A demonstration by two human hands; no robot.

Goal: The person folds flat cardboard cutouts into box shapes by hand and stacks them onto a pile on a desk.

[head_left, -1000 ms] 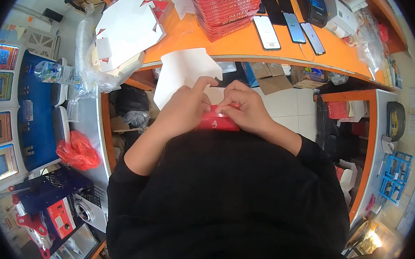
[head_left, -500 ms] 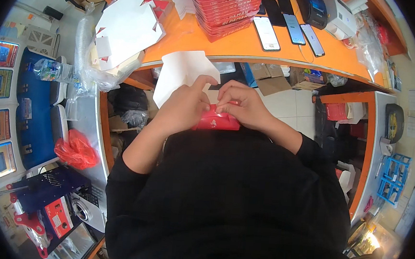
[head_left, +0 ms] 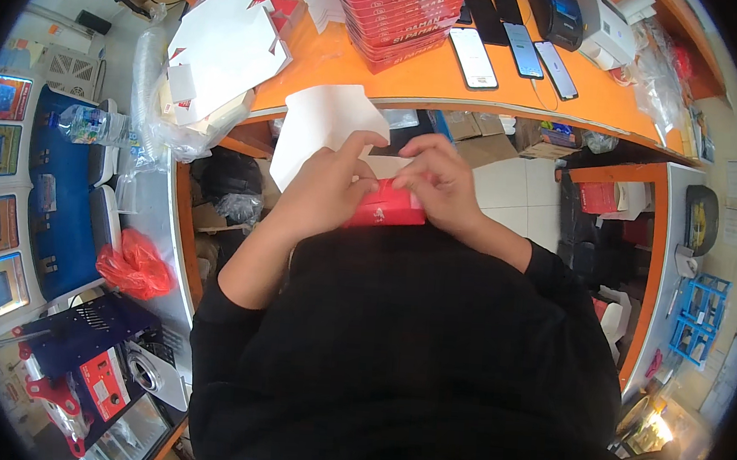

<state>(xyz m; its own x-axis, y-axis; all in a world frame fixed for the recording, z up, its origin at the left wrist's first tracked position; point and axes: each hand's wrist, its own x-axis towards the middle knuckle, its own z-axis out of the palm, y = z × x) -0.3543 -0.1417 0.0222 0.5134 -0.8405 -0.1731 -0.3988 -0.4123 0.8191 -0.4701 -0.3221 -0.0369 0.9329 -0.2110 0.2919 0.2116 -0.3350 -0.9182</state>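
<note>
A partly folded cardboard box (head_left: 384, 215), red outside and white inside, is held close against my black shirt. Its white lid panel (head_left: 320, 124) stands up and away from me, toward the table edge. My left hand (head_left: 322, 189) grips the left side, thumb on the red wall and index finger bent over the white inside. On the right end, the thumb and fingers of my right hand (head_left: 442, 186) pinch the upper edge near a corner flap. The fingers partly hide the inside of the box.
A tall stack of red boxes (head_left: 393, 18) stands on the orange table (head_left: 312, 65). Flat white box blanks (head_left: 223, 53) lie at its left. Several phones, one a white-screened phone (head_left: 473, 59), lie right of the stack. A red plastic bag (head_left: 136, 265) rests on the left.
My right hand has shifted slightly right along the box edge and its fingers have spread somewhat. The left hand stays nearly in place, and the box front has tilted a little.
</note>
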